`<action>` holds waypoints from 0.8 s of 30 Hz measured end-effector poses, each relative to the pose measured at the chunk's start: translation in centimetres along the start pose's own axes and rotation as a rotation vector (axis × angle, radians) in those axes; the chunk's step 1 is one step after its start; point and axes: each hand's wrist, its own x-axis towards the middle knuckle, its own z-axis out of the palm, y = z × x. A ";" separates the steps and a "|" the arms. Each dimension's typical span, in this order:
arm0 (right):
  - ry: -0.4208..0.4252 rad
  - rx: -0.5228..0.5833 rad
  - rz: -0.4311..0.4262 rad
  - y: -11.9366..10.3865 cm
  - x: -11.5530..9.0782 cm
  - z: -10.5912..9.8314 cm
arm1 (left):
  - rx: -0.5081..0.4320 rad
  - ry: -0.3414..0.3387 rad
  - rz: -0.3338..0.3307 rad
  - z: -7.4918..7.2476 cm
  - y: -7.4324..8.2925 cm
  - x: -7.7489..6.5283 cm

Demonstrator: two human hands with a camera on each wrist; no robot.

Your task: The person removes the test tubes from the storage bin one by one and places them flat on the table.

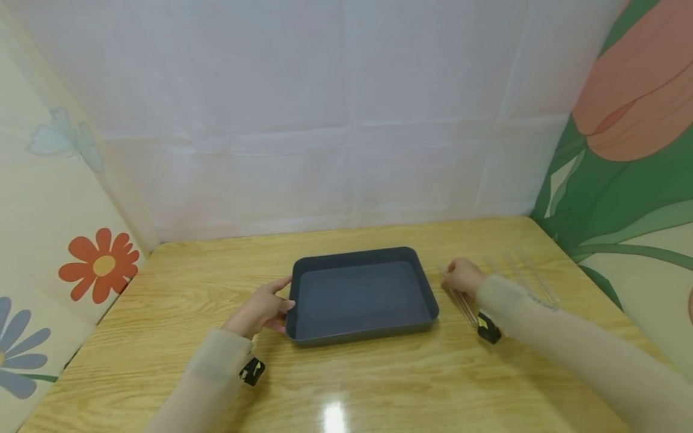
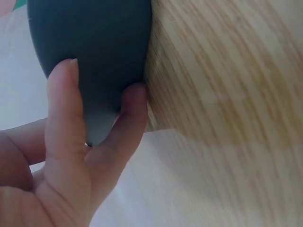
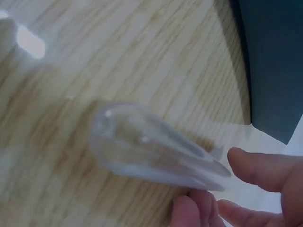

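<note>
A dark grey rectangular tray (image 1: pixel 363 297) lies on the table. My left hand (image 1: pixel 263 310) grips its left end, the thumb at the rim and the other fingers lower along the outer wall. In the left wrist view the thumb and one finger (image 2: pixel 135 101) touch that grey wall (image 2: pixel 97 47). Right of the tray, my right hand (image 1: pixel 465 278) pinches the far end of a long clear tube (image 1: pixel 462 305). The tube's rounded near end (image 3: pixel 123 137) shows in the right wrist view; where the thumb meets it is hard to see.
Several more clear tubes (image 1: pixel 533 273) lie farther right on the wooden table (image 1: pixel 379 385). A white cloth (image 1: pixel 346 150) hangs behind the table. Walls painted with flowers (image 1: pixel 103 264) stand at both sides.
</note>
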 end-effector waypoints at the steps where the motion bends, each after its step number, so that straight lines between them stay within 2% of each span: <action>1: -0.002 -0.005 0.000 -0.1 0.0 0.0 | -0.001 -0.001 0.000 0.0 0.0 0.0; 11: -0.006 -0.048 -0.037 -0.3 -0.4 -0.9 | -0.010 0.001 -0.011 0.0 0.0 0.7; 16: -0.001 -0.020 -0.039 0.1 0.0 -1.3 | -0.002 0.007 -0.019 -0.1 0.1 0.8; 24: -0.025 0.057 -0.015 0.4 0.5 -2.6 | 0.075 0.035 -0.015 0.0 0.3 1.1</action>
